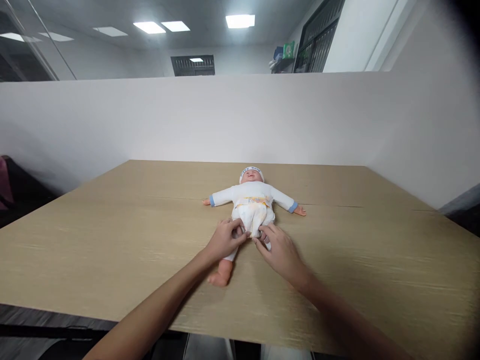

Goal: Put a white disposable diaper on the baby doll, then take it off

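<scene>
On its back on the table lies a baby doll (250, 192), head away from me and arms spread wide. It wears a white long-sleeved top with blue cuffs and a white hat with dark lettering. White cloth (252, 215), perhaps a diaper or pants, covers its lower body. My left hand (227, 237) pinches the cloth's edge at the doll's hip on the left. Across from it, my right hand (279, 250) pinches the edge on the right side. One bare doll foot (222, 274) shows below my left hand; the other leg is mostly hidden behind my right hand.
The wooden table (112, 240) stretches out around the doll, with a seam across its far part. A white partition wall (225, 120) stands behind it. At the left edge is a dark object with a purple part (5, 180), perhaps a chair.
</scene>
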`<state>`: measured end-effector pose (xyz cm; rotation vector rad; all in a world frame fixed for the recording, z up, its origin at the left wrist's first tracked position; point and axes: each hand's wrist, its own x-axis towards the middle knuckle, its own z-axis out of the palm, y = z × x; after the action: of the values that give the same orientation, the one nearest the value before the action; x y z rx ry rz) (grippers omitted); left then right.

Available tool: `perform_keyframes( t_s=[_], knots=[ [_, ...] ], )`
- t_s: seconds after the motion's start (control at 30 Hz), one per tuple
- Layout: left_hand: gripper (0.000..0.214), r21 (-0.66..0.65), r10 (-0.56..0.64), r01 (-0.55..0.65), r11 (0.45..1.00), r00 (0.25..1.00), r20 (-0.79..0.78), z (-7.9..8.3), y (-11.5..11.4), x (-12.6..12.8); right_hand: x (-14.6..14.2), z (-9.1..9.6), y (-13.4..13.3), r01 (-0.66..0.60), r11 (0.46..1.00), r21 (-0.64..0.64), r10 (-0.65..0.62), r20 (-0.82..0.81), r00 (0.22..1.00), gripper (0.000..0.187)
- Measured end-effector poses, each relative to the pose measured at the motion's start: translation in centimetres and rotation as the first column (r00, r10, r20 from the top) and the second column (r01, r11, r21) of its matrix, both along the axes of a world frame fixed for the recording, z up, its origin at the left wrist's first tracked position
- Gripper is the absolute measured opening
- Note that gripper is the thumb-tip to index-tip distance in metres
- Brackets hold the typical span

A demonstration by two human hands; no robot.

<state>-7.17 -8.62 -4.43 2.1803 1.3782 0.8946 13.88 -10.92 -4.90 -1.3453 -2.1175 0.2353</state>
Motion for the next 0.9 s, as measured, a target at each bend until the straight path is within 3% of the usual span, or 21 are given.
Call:
perform_keyframes(
  t_s=[0.27, 0.67, 0.9],
  knots=[
    [0.011, 0.071, -0.092, 0.081, 0.994, 0.981, 0.171, 0.01, 0.09, -0.34, -0.28, -0.46, -0.80, -0.004, 1.000, 0.026, 0.005, -0.059, 0.998, 0.020],
    [0.008, 0.057, -0.112, 0.105, 0.993, 0.984, 0.139, 0.73, -0.35, -0.20, -0.50, -0.91, -0.81, -0.037, 0.997, -0.061, 0.029, -0.120, 0.992, 0.027],
    [0.014, 0.021, -0.062, 0.060, 0.998, 0.992, 0.106, -0.25, 0.23, -0.50, -0.50, -0.64, -0.82, -0.030, 0.995, -0.099, 0.018, -0.123, 0.992, 0.024]
  ],
)
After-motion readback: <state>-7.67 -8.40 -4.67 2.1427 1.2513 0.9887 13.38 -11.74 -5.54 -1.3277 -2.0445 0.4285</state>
